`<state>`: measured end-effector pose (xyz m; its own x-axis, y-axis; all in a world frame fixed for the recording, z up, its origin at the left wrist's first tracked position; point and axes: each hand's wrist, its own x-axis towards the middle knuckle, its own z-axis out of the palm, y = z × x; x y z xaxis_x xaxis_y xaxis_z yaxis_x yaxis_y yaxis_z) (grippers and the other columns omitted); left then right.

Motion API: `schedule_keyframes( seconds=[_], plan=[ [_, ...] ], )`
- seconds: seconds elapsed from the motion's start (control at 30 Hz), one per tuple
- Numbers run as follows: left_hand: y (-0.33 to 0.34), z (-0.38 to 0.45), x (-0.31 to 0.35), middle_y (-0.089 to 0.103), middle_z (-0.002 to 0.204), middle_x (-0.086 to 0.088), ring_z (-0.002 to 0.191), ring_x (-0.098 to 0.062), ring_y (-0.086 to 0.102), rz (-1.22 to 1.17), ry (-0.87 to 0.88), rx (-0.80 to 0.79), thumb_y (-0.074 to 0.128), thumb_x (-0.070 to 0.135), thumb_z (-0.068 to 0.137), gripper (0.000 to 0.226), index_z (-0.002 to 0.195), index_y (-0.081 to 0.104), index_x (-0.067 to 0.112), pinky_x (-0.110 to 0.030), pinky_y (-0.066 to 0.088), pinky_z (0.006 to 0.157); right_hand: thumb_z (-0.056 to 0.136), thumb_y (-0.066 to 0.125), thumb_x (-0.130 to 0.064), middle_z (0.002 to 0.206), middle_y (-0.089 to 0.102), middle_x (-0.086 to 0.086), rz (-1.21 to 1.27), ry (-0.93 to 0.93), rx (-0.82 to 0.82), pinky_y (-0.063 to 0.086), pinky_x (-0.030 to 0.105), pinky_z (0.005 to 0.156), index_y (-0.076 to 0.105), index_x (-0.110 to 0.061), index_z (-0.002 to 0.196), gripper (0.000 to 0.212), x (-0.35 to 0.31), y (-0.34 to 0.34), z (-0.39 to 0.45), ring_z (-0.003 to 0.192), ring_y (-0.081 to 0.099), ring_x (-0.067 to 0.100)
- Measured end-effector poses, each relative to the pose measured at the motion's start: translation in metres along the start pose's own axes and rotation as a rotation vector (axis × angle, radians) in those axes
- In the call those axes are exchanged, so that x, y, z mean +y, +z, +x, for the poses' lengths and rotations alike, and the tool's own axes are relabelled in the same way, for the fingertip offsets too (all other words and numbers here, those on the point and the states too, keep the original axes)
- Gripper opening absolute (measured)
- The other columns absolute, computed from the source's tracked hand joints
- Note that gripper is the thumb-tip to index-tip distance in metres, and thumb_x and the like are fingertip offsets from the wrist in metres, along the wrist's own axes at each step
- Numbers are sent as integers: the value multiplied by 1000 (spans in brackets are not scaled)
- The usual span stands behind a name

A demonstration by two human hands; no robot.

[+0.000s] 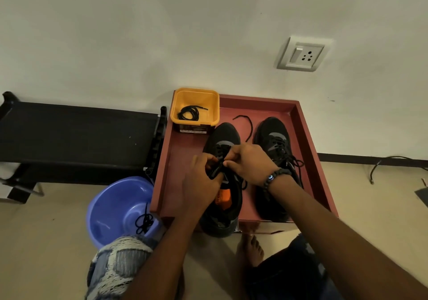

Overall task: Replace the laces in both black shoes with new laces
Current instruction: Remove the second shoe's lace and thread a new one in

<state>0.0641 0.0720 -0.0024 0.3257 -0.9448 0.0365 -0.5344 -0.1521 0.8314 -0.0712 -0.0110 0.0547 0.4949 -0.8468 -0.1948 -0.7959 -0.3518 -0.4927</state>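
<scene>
We pinch lace (pixel 217 167) between left hand (pixel 201 179) and right hand (pixel 251 163); left shoe (pixel 223 184) beneath, long axis pointing away.

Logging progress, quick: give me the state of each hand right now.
Left hand: closed, pinching the lace over the left shoe.
Right hand: closed, pinching the same lace.

Your two black shoes: left shoe (pixel 225 137) partly laced, right shoe (pixel 275 137) laced; spare lace (pixel 189 113) coiled.
</scene>
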Motion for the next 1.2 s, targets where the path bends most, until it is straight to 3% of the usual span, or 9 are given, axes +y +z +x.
schedule_keyframes(
  seconds=[0.27,0.43,0.57,0.67,0.77,0.83,0.9,1.07,1.2],
  plan=[
    [12,-6,-4,51,114,7,92,0,50,-7,22,10,67,19,90,37,125,59,24,-4,39,67,94,55,-20,107,64,11,-339,65,-110,55,38,82,65,-10,94,15,-27,6,8,96,62,27],
    [8,-5,-4,48,113,9,95,-5,52,18,37,-5,64,22,92,37,129,57,27,-7,38,70,98,51,-12,98,72,15,-18,163,-84,55,37,84,69,3,98,24,-17,-7,-1,90,66,25],
    [11,-2,-5,51,112,5,95,-8,53,24,52,-13,65,24,90,39,128,57,26,-11,41,73,101,48,-20,89,72,-4,214,229,-27,42,14,58,63,-13,99,16,-10,1,-10,64,59,-2],
    [12,1,-7,51,114,7,98,-8,54,-14,19,-22,68,23,89,40,127,58,27,-16,45,78,100,49,-22,78,73,-6,345,242,10,35,8,47,62,-19,98,13,-8,-1,-14,45,52,-9],
    [13,2,-9,51,112,9,95,-5,55,-44,16,-32,72,27,87,41,126,58,28,-17,48,76,96,55,-22,87,72,-5,184,159,-56,45,9,60,66,-23,95,11,-9,-5,-22,66,60,-6],
    [14,3,-9,50,108,12,88,0,54,-53,6,-31,74,28,85,41,123,58,29,-13,46,72,93,60,-26,105,59,-4,-84,87,-1,51,27,82,68,-28,95,8,-13,-7,-20,92,57,9],
    [15,2,-9,50,102,17,86,8,52,-73,-14,-25,75,26,83,39,118,57,29,-6,42,68,93,61,-25,115,53,-4,-118,34,82,50,35,88,70,-29,102,14,-18,-8,-12,104,55,17],
    [12,0,-6,56,89,19,82,10,55,-136,-94,-42,75,26,81,40,107,45,35,-3,42,66,96,52,-12,118,58,-4,-335,-118,-35,47,33,76,67,-27,113,28,-18,-4,11,105,61,20],
    [10,-1,-6,55,99,17,87,9,55,-141,-54,-39,75,25,83,40,111,47,34,-9,43,70,94,50,-9,102,54,-5,-367,-217,-69,42,30,70,57,-20,105,17,-11,-5,17,92,60,22]
  ],
)
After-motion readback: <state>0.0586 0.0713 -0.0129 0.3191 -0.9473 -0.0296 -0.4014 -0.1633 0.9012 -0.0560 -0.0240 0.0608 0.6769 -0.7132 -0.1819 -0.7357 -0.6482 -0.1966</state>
